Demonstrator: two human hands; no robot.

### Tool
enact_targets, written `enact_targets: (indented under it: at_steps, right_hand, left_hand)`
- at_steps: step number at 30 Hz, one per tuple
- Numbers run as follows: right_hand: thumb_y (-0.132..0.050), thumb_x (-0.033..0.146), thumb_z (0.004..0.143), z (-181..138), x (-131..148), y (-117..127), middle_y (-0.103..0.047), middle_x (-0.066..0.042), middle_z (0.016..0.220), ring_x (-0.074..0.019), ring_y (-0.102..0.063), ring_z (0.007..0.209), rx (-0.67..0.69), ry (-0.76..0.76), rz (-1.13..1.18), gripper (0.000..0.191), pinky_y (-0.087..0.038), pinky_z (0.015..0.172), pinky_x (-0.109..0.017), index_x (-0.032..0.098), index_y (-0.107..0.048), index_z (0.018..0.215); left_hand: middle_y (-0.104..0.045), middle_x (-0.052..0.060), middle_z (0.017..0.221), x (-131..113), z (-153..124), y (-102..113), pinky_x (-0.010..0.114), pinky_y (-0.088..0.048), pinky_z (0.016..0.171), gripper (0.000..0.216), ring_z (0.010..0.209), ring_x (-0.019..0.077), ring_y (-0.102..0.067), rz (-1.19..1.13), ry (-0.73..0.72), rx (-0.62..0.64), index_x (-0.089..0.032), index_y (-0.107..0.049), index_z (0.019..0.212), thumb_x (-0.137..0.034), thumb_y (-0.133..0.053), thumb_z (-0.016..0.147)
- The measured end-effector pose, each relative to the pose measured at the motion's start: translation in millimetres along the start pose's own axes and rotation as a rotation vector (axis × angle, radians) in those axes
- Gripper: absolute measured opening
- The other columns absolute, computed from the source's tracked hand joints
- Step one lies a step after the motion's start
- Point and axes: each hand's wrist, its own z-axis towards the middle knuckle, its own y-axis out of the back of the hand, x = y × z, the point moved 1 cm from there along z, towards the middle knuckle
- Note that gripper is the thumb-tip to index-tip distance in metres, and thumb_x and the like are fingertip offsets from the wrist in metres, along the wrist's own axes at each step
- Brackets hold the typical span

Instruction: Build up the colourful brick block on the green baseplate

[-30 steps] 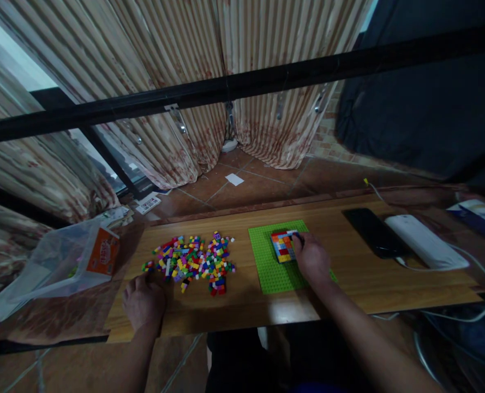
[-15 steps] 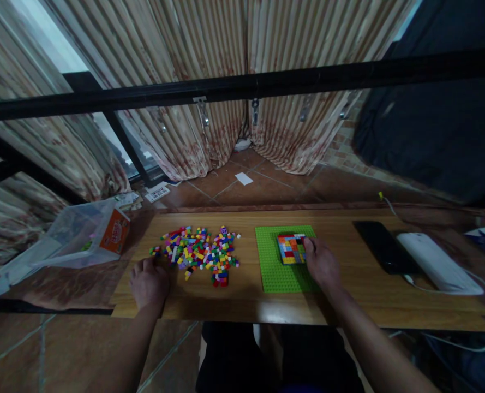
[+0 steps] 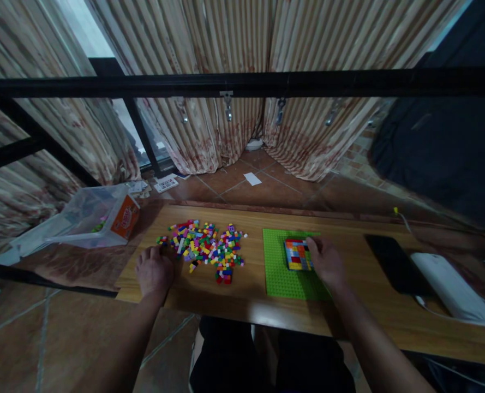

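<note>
My right hand [image 3: 328, 263] is closed on the right side of a block of toy bricks [image 3: 296, 255] in many colours, thumb along its near upper corner. The block is over the green studded baseplate [image 3: 274, 275]; whether it touches the plate I cannot tell. Part of the block's right end is hidden by the fingers. My left hand [image 3: 154, 270] rests on the wooden table, palm down with fingers loosely bent, holding nothing visible. Just right of it lies a spread-out pile of small loose toy bricks [image 3: 209, 245], several of them near its fingertips.
A clear plastic box [image 3: 90, 218] with an orange label stands beyond the table's left end. On the table's right lie a black phone [image 3: 395, 265] and a white power bank [image 3: 455, 289] with a cable. A black rail [image 3: 250, 85] crosses before the curtains.
The camera view has tilted, so the scene sits differently in the picture. My right hand still grips the brick block, and the left hand stays beside the loose bricks.
</note>
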Motion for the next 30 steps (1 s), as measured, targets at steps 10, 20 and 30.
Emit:
enact_targets:
  at_steps: [10, 20, 30]
  right_hand:
    - [-0.036, 0.051, 0.092, -9.7, -7.8, -17.2, -0.064, -0.02, 0.106, -0.031, -0.055, 0.098, -0.067, 0.059, -0.219, 0.053, -0.041, 0.085, -0.043, 0.011, -0.065, 0.112]
    - [-0.034, 0.05, 0.092, -17.4, -2.9, -11.0, -0.064, -0.023, 0.101, -0.0356, -0.057, 0.099, -0.198, 0.19, -0.2, 0.057, -0.042, 0.087, -0.048, 0.005, -0.062, 0.113]
    - [-0.044, 0.038, 0.093, -116.9, 97.8, -45.9, -0.066, -0.009, 0.104, -0.0244, -0.057, 0.099, 0.088, 0.537, 0.177, 0.027, -0.042, 0.09, -0.04, 0.021, -0.065, 0.098]
  left_hand:
    - [-0.06, 0.015, 0.114, -1.9, -2.1, -0.3, 0.04, -0.042, 0.088, 0.037, 0.108, 0.0297, -0.052, 0.037, 0.011, 0.022, -0.012, -0.062, 0.116, -0.017, -0.042, 0.086]
    - [-0.06, 0.014, 0.117, -1.4, -5.3, -0.2, 0.04, -0.041, 0.091, 0.037, 0.11, 0.0284, -0.051, 0.006, 0.036, 0.044, -0.014, -0.061, 0.118, -0.015, -0.042, 0.086]
    - [-0.059, 0.014, 0.118, -0.1, -6.6, -2.3, 0.04, -0.04, 0.091, 0.035, 0.11, 0.0279, -0.051, 0.001, 0.036, 0.048, -0.015, -0.061, 0.116, -0.015, -0.043, 0.086]
